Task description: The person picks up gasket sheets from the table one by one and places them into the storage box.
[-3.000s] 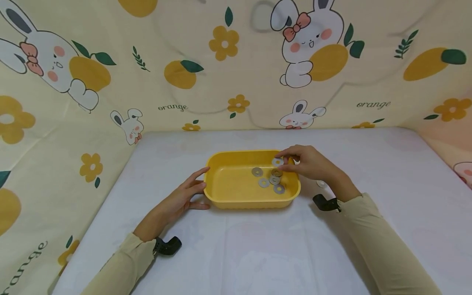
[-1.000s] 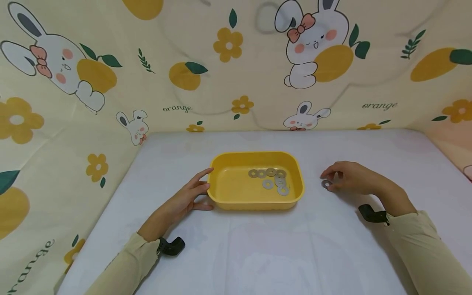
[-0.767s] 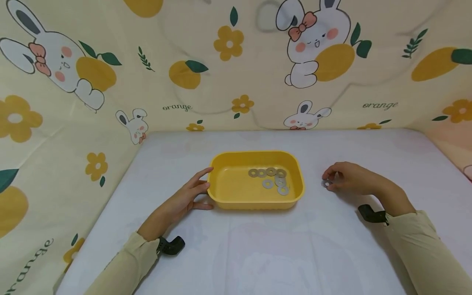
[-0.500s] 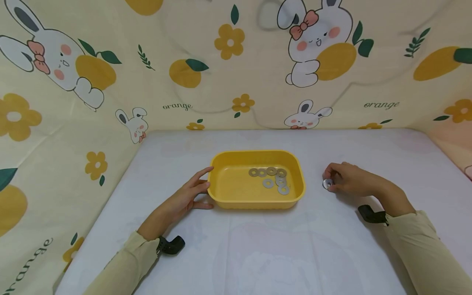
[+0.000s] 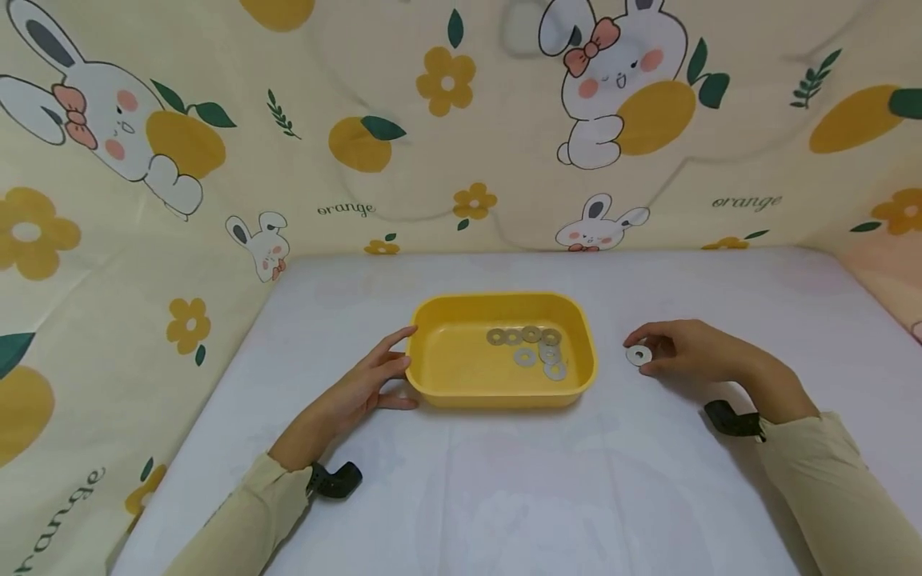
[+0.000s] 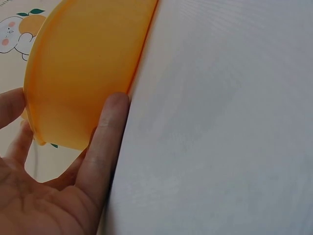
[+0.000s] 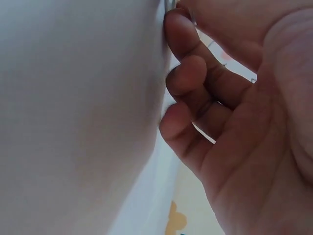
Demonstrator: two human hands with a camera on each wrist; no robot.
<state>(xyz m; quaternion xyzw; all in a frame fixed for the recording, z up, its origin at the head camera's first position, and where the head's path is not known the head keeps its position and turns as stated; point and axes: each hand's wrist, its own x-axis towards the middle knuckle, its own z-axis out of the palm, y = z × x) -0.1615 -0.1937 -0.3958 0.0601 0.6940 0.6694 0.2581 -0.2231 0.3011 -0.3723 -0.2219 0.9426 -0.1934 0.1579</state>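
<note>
A yellow plastic tray sits mid-table, with several flat metal washers lying in its right half. My left hand rests against the tray's left end, fingers mostly straight; in the left wrist view its fingertips touch the orange-looking tray wall. To the right of the tray, my right hand pinches one washer between thumb and index finger, close over the table. In the right wrist view the other fingers curl loosely beside the cloth and the washer is mostly hidden.
A white cloth covers the table. Behind and to the left hangs a cream curtain printed with rabbits, oranges and flowers. Black wrist cameras sit at both cuffs, standing out low near the table.
Three seconds ago my right hand held a washer over the tray's right end; it then moved right to another washer on the table, now pinched and tipped up. The left hand stays at the tray.
</note>
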